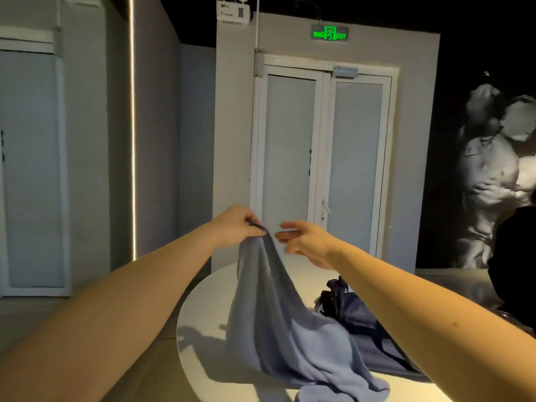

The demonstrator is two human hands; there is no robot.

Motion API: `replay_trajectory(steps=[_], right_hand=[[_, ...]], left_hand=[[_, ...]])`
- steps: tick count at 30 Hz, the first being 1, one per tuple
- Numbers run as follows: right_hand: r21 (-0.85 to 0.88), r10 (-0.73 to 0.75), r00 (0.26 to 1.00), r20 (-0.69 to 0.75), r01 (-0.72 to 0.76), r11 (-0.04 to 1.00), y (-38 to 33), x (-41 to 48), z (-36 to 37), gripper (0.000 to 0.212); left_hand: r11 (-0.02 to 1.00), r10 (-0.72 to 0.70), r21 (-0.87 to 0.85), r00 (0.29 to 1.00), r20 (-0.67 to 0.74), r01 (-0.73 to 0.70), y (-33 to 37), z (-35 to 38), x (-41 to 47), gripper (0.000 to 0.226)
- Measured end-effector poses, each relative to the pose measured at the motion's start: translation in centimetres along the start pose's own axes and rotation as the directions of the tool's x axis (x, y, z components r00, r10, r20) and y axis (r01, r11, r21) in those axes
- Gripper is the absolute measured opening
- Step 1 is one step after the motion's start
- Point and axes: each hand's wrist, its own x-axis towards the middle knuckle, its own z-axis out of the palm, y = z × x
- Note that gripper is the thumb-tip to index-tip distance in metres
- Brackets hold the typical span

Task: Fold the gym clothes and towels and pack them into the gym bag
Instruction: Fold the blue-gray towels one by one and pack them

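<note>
**Left hand**: I log it raised at arm's length, with thumb and fingers pinched tight on the top corner of the towel. Grip state: grasping the towel.

**Right hand**: it is level with the left and just beside it. The fingers are straight and a little spread, and it holds nothing. The fingertips sit next to the pinched corner, but I cannot tell whether they touch the cloth.

**Towel**: light blue. It hangs from the left hand's pinch, falling down and to the right in long folds between the two forearms. Its lower part lies bunched on the table, and the heap reaches the bottom edge of the view.

**Gym bag**: dark navy, lying on the table to the right of the towel, below and beyond the pinch. The towel's lower heap is up against its near side. There are black straps at its far end, and the right forearm crosses in front of it.

**Table**: round with a pale top, carrying both the towel heap and the bag.

**Surroundings**:
- A white double door stands straight ahead behind the hands.
- A green exit sign is above the door.
- A vertical light strip runs down the wall to the left.
- A wall picture of a muscled torso is on the right.
</note>
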Motion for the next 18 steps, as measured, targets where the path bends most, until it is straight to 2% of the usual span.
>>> replay_trajectory(steps=[2,5,7,9,10,12,14,16,17,18], right_hand=[[-0.025,-0.059,0.998,-0.001,0.059,0.998,-1.0,0.1,0.9,0.055],[-0.175,-0.107,0.985,-0.139,0.082,0.981,-1.3,0.3,0.9,0.027],[-0.118,-0.097,0.977,-0.192,0.075,0.990,-1.1,0.6,0.5,0.015],[0.006,-0.066,0.966,-0.252,0.069,0.998,-1.2,0.8,0.3,0.011],[0.054,-0.059,0.957,-0.283,0.077,0.996,-1.2,0.9,0.2,0.010],[0.023,-0.088,0.934,-0.346,0.102,0.995,-1.1,1.3,-0.3,0.013],[-0.110,-0.146,0.920,-0.364,0.113,0.988,-1.1,1.1,-1.1,0.023],[-0.245,-0.174,0.930,-0.324,0.095,0.965,-1.1,0.7,-2.3,0.024],[-0.302,-0.173,0.943,-0.283,0.084,0.950,-1.0,0.5,-2.9,0.023],[-0.349,-0.168,0.956,-0.241,0.076,0.934,-1.0,0.2,-3.3,0.021]], left_hand=[[1.000,-0.015,-0.006,1.000,-0.003,0.015,0.5,1.1,0.6,0.018],[0.997,-0.072,0.000,0.996,-0.048,0.072,0.4,1.9,1.0,0.037],[0.993,-0.119,-0.025,0.991,-0.062,0.118,0.2,2.2,0.7,0.051],[0.982,-0.158,-0.101,0.987,0.001,0.157,-0.3,2.6,0.1,0.056],[0.976,-0.161,-0.136,0.985,0.064,0.168,-0.6,2.8,-0.4,0.052],[0.970,-0.171,-0.125,0.953,0.250,0.207,-1.6,3.0,-1.6,0.046],[0.973,-0.228,0.075,0.872,0.434,0.218,-3.3,2.8,-3.0,0.042],[0.948,-0.306,0.224,0.835,0.458,0.225,-5.3,2.0,-4.2,0.032],[0.947,-0.318,0.179,0.849,0.421,0.266,-6.0,1.5,-4.7,0.028],[0.944,-0.324,0.057,0.876,0.358,0.325,-6.4,0.8,-5.0,0.024]])
